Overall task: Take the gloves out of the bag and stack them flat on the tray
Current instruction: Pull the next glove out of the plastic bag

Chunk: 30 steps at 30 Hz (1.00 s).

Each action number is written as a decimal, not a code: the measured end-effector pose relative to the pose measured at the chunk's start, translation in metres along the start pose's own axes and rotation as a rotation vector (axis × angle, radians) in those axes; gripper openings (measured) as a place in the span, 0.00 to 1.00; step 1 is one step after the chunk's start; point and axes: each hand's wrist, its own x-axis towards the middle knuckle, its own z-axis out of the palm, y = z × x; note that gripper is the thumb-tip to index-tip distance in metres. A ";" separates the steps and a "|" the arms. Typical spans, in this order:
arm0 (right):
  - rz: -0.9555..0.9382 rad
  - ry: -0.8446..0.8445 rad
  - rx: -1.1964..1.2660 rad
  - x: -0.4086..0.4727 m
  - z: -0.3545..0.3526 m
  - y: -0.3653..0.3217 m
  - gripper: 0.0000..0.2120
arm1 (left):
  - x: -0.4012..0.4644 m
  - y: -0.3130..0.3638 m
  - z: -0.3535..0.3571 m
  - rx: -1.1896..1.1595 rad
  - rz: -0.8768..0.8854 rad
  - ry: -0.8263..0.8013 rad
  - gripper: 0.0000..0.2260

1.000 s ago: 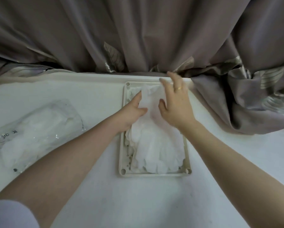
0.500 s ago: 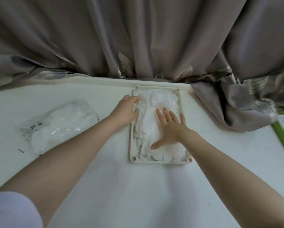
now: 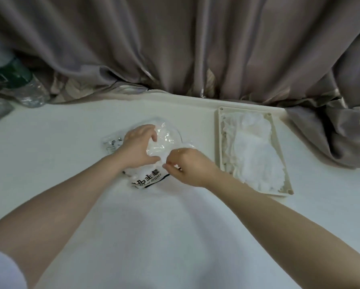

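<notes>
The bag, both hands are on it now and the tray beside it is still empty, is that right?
Not quite. Both the left hand and right hand are on the bag, but the head view shows the tray already holds a pile of white gloves.

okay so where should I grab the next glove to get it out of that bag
Probably pinch the white glove edge poking from the bag mouth, coming from the right, as the right hand does, while the left hand holds the bag down.

both forearms are bare. a short pale lavender fabric sleeve (image 3: 1, 270) covers the left upper arm; the right hand (image 3: 192, 168) wears a thin gold ring (image 3: 178, 150).
</notes>
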 end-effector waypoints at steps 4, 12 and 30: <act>0.305 -0.303 -0.037 0.025 0.039 -0.015 0.16 | 0.007 -0.042 -0.006 -0.073 -0.283 -0.128 0.42; 0.633 -0.277 0.135 0.052 0.058 -0.005 0.48 | 0.025 -0.058 -0.005 -0.525 -0.465 -0.181 0.24; 0.664 -0.011 0.470 0.089 0.073 0.015 0.49 | 0.064 -0.073 0.004 -0.815 -0.519 -0.230 0.11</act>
